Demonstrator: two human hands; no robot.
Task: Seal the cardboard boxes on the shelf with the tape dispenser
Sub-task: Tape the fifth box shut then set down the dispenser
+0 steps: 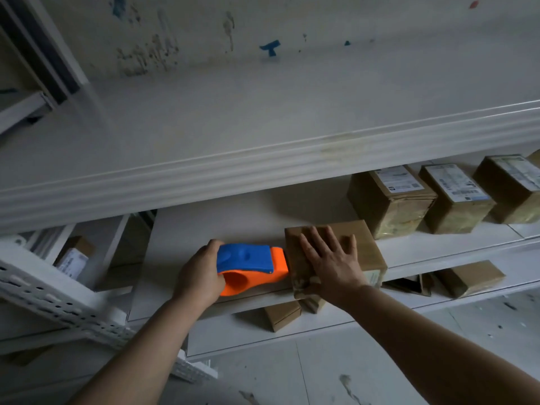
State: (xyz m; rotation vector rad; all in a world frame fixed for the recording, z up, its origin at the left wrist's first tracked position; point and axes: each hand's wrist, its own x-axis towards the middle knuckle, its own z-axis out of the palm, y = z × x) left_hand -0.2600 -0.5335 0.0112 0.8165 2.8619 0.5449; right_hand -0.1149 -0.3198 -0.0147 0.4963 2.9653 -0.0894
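Observation:
A blue and orange tape dispenser (251, 264) lies against the left side of a flat cardboard box (365, 247) on the white shelf (204, 229). My left hand (198, 276) grips the dispenser's rear end. My right hand (330, 258) rests flat on the box's top with its fingers spread. The dispenser's orange nose touches the box's left edge.
Three taped boxes with white labels (391, 200) (455, 197) (511, 188) stand in a row at the back right of the same shelf. More boxes (470, 279) (282, 315) lie on the shelf below. An upper shelf (263, 159) overhangs. A perforated metal upright (58, 305) runs at the left.

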